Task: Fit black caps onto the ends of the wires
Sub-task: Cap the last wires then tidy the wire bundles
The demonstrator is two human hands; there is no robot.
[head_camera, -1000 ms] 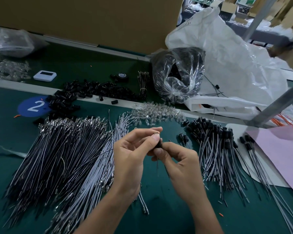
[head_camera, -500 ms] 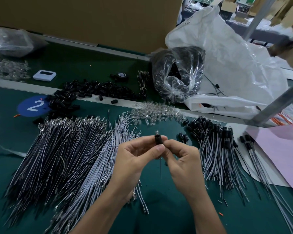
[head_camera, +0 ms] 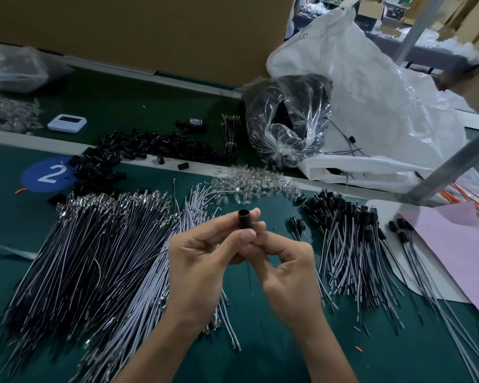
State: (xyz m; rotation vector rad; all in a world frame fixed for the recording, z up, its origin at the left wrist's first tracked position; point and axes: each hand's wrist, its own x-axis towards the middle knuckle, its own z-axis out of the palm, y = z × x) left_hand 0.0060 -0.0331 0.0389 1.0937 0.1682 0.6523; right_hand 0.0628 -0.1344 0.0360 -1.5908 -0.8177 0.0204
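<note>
Black cap [head_camera: 245,219]: held up in front of the person, above the middle of the desk [head_camera: 246,363], between both hands. Long axis nearly upright, open mouth facing up and slightly away. A thin dark wire [head_camera: 249,272] hangs straight down from under it, its free end in the air between the palms.

Left hand [head_camera: 202,261]: thumb across the cap's lower half, fingertips behind it, a firm pinch. Right hand [head_camera: 285,269]: fingers curled in tight just under the cap, apparently nipping the wire where it enters. The contact itself is hidden by the knuckles. Whether the wire end is fully seated I cannot tell.

Progress, as I judge it: well started, far from finished. On the right lies a fan of capped wires [head_camera: 351,244], caps toward the far side. On the left a much larger heap of bare black wires [head_camera: 80,258] with metal ends, and beside it grey-white wires [head_camera: 155,286], all uncapped. So most of the work remains.

Supply: loose caps [head_camera: 138,146] strewn along the desk's far strip, clear small parts [head_camera: 255,183] near them, and a clear bag [head_camera: 288,120] of dark pieces against a white sack [head_camera: 371,92]. Blue "2" sticker [head_camera: 49,174] at far left.
</note>
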